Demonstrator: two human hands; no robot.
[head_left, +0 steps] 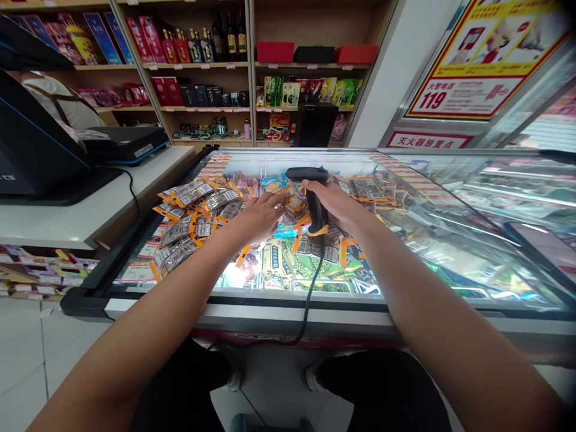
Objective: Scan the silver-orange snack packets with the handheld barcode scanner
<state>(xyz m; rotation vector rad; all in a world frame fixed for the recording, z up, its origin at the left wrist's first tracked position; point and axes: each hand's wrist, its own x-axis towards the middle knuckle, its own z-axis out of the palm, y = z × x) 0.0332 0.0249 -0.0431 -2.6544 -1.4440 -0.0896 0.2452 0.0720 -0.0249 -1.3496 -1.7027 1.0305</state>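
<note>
My right hand (335, 204) grips the handle of a black barcode scanner (310, 187) with a yellow band, its head pointing left over a chest freezer (252, 312). Its black cable (310, 294) hangs down over the freezer's front edge. My left hand (258, 216) reaches onto a heap of orange-edged snack packets (193, 216) on the freezer's glass lid, fingers pinching a small orange packet (294, 205) just under the scanner head.
A white counter (90, 210) with a black till screen (31, 150) stands at the left. Shelves of bottles and boxes (202, 66) line the back wall. A second glass-topped freezer (495, 210) extends to the right. My shoes (315, 375) are on the tiled floor below.
</note>
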